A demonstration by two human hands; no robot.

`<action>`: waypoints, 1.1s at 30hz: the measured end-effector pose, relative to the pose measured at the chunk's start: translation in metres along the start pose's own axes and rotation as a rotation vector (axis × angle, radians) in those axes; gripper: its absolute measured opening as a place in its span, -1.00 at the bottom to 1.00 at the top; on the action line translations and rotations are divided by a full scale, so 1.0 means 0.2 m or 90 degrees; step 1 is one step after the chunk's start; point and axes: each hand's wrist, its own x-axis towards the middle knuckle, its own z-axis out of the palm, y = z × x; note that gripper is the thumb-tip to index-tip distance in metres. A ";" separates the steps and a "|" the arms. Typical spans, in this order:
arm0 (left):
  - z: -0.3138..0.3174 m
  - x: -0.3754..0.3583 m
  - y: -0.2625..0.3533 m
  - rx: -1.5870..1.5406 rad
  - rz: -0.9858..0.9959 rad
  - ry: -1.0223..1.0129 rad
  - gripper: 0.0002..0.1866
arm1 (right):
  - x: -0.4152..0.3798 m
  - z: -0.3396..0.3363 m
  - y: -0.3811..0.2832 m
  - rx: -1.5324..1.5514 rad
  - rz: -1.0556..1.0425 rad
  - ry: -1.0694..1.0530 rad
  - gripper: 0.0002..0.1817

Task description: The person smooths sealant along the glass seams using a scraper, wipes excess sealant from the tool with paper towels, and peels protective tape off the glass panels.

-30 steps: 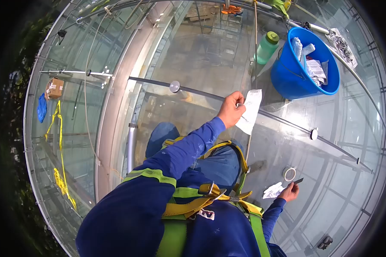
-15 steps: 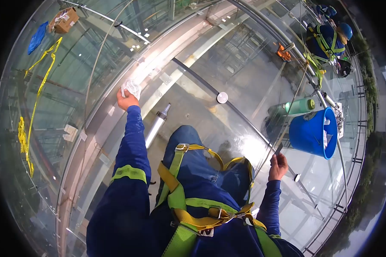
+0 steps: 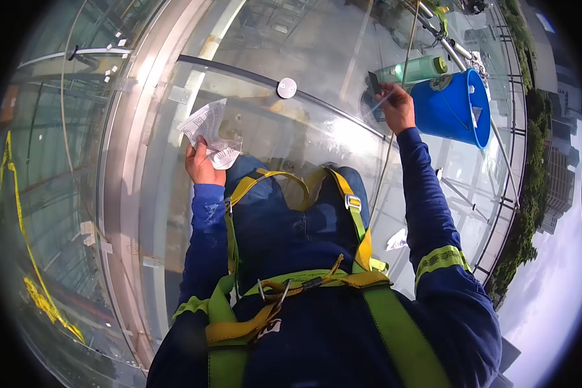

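My left hand (image 3: 204, 163) pinches a creased sheet of printed paper (image 3: 207, 123) between thumb and fingers, above the glass beside my left knee. The sheet stands partly unfolded. My right hand (image 3: 398, 108) is raised over the glass, just left of the blue bucket (image 3: 443, 107). Its fingers are closed on a small dark flat blade (image 3: 374, 83), with a pale thin strip showing below it. A green bottle (image 3: 414, 68) lies on its side behind this hand, close to the bucket.
A dark joint strip (image 3: 239, 77) with a round white disc (image 3: 286, 88) crosses the glass ahead. A long metal beam (image 3: 126, 129) runs along the left. Yellow tape (image 3: 22, 220) hangs beyond it. A rope (image 3: 394, 142) passes near my right arm; a white scrap (image 3: 397, 240) lies below.
My left hand has come away from the beam toward my knee, and its paper is more spread out. My right hand has moved forward beside the bucket. The view has turned.
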 end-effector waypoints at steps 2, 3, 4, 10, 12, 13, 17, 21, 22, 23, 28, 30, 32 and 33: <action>0.07 -0.12 -0.11 0.050 -0.049 -0.036 -0.80 | -0.04 -0.02 0.08 -0.108 -0.003 0.020 -0.69; 0.08 -0.15 -0.15 0.091 -0.064 -0.046 -0.82 | -0.08 -0.03 0.13 -0.094 0.023 0.017 -0.71; 0.04 -0.15 -0.19 0.102 -0.103 -0.065 -0.84 | -0.12 -0.03 0.22 -0.051 0.053 0.024 -0.71; -0.03 -0.14 -0.32 0.226 -0.222 -0.048 -0.83 | -0.51 0.20 0.54 0.177 0.280 0.052 -0.66; -0.03 -0.12 -0.36 0.263 -0.212 -0.043 -0.82 | -0.58 0.32 0.59 0.199 0.301 0.037 -0.65; -0.01 -0.13 -0.37 0.291 -0.198 -0.051 -0.82 | -0.60 0.37 0.61 0.201 0.292 0.024 -0.65; 0.03 -0.11 -0.41 0.345 -0.166 -0.074 -0.83 | -0.49 0.51 0.65 0.214 0.214 -0.003 -0.66; 0.03 0.01 -0.36 0.271 -0.078 -0.061 -0.80 | -0.19 0.57 0.65 0.131 0.063 -0.024 -0.66; 0.04 0.06 -0.30 0.255 -0.023 -0.023 -0.80 | -0.12 0.56 0.56 0.184 0.111 -0.039 -0.66; 0.05 0.12 -0.23 0.237 0.033 0.015 -0.80 | -0.04 0.57 0.50 0.155 0.115 -0.044 -0.65; -0.10 0.54 0.35 0.299 0.490 0.423 -0.73 | 0.34 0.74 0.24 0.173 0.032 -0.111 -0.67; -0.30 0.69 0.45 0.548 0.589 0.597 -0.72 | 0.51 0.87 0.08 0.182 -0.004 -0.153 -0.68; -0.57 0.82 0.45 0.742 0.624 0.720 -0.74 | 0.67 1.01 -0.09 0.124 -0.048 -0.201 -0.68; -0.64 0.85 0.41 0.781 0.569 0.711 -0.75 | 0.74 1.08 -0.21 0.077 -0.071 -0.228 -0.67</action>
